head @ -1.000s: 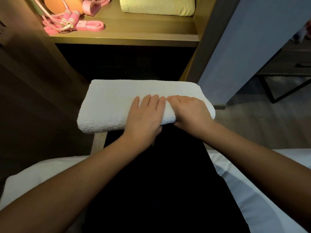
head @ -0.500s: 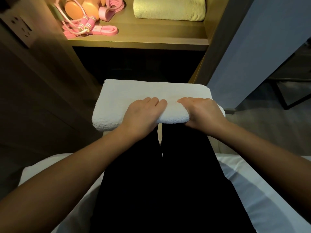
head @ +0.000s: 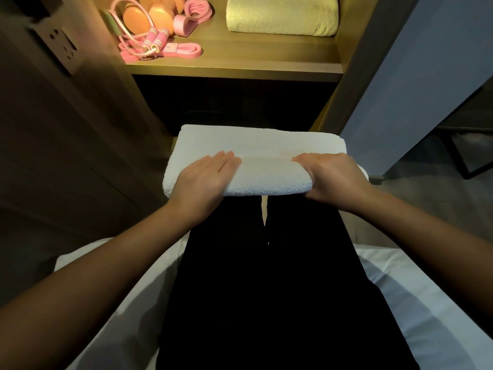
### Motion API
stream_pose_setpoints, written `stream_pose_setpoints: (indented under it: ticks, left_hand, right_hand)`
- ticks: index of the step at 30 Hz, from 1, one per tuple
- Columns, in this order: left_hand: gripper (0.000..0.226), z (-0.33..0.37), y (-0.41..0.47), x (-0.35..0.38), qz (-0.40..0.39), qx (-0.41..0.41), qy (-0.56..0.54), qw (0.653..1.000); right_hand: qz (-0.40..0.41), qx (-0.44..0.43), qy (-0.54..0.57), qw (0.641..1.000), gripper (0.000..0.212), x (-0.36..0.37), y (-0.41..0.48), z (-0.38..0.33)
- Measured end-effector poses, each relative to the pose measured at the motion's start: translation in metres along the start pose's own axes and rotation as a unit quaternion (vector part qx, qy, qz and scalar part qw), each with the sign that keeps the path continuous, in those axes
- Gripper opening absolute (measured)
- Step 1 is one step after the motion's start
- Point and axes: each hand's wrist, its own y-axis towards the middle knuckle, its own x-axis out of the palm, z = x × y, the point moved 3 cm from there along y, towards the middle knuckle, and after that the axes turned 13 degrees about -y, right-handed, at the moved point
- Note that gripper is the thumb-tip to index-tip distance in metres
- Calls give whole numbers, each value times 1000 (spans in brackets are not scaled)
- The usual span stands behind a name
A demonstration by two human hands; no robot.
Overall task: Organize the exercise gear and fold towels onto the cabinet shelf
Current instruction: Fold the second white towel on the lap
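White towel (head: 262, 153) folded, unshelved: left hand (head: 204, 180) flat on it, right hand (head: 334, 177) gripping edge; yellow towel (head: 280, 16), gear (head: 157, 42) shelved beyond hands

Plain white, no pattern, on the fluffy towel (head: 256, 153) in front. Warm golden brown for the shelf (head: 240, 60). Soft yellow-green, also plain, on the second towel (head: 281, 16) up there. Pink with white stripes on the jump rope handles (head: 157, 40), plus a pale cord. Plain pink on the flat band (head: 184, 50). Pink with wavy lines on the hand grip (head: 193, 16). Orange on the two round pads (head: 136, 18). Black for the trousers (head: 266, 276), white for the sheet (head: 426, 303), dull grey-blue for the wall panel (head: 426, 76), grey for the socket plate (head: 62, 48).
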Motion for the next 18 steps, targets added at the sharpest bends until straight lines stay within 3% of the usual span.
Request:
stream_pose_setpoints:
  ticks: [14,16,18]
  left_hand:
    - [52,-34,-35,-12,-2,-23,-41,999]
    - [46,-26,-42,-12,-1,0,-42,999]
    - [53,-23,-53,-10,-36,0,-62,997]
  right_hand:
    - [26,-2,22,999,41,6,-8,1]
    - [52,-5,6,999,51,8,-21,-2]
    - [28,-37,-20,999,71,15,-36,-5]
